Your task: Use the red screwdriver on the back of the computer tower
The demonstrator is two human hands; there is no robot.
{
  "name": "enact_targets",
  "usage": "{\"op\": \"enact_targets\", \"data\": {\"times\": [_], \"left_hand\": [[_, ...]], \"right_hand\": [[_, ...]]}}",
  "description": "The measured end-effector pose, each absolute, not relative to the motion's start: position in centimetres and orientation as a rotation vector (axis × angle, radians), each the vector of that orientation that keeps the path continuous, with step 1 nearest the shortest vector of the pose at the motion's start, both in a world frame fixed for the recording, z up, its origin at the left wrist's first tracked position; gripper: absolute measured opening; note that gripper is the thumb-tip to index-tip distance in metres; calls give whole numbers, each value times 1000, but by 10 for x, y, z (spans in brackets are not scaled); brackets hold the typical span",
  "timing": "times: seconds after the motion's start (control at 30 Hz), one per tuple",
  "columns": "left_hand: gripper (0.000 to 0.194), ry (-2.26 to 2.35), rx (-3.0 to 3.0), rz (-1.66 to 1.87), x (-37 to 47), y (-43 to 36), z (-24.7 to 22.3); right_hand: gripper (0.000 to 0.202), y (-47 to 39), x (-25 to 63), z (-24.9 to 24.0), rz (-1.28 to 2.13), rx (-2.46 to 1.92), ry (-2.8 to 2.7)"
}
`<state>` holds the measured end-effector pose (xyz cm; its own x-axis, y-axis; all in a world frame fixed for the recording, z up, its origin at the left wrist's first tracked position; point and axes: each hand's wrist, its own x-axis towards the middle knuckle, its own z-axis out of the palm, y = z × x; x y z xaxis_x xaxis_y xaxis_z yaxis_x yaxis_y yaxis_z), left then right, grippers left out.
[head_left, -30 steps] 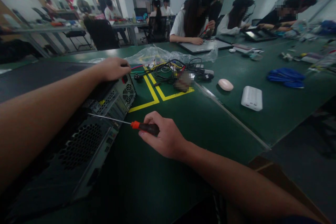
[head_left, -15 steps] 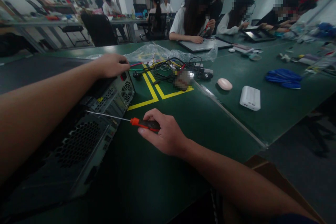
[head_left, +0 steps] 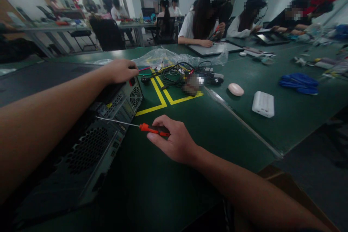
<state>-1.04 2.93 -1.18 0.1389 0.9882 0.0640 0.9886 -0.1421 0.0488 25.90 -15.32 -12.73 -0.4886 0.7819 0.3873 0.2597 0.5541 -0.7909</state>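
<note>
A dark computer case (head_left: 89, 145) lies on its side at the left, its back panel with fan grille and ports facing right. Over its top rear edge, near the power supply vent, my left hand (head_left: 122, 70) is hooked, steadying the case; some fingertips are hidden. My right hand (head_left: 176, 139) wraps around the black and orange handle of a screwdriver (head_left: 153, 129). Its long thin shaft points left, and the tip is at the back panel beside the expansion slots. Whether the tip sits on a screw is too small to tell.
Tangled cables (head_left: 176, 74) and clear plastic film (head_left: 152, 56) lie beyond the case. To the right are a pink oval object (head_left: 236, 89), a white box-shaped device (head_left: 263, 104) and a blue bundle (head_left: 299, 83). Co-workers sit across the green table (head_left: 217, 137).
The whole view has shifted slightly, so things appear a little lower and farther right. Both hands keep their hold, and the screwdriver stays at nearly the same spot on the back panel.
</note>
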Motion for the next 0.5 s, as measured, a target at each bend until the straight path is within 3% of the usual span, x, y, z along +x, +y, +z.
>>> {"op": "enact_targets", "data": {"times": [0.43, 0.5], "left_hand": [[62, -2033, -2358, 30, 2, 13, -3], [62, -2045, -2359, 43, 3, 13, -2]], "right_hand": [[41, -156, 258, -128, 956, -837, -2027], [35, -156, 258, -129, 949, -847, -2040]]}}
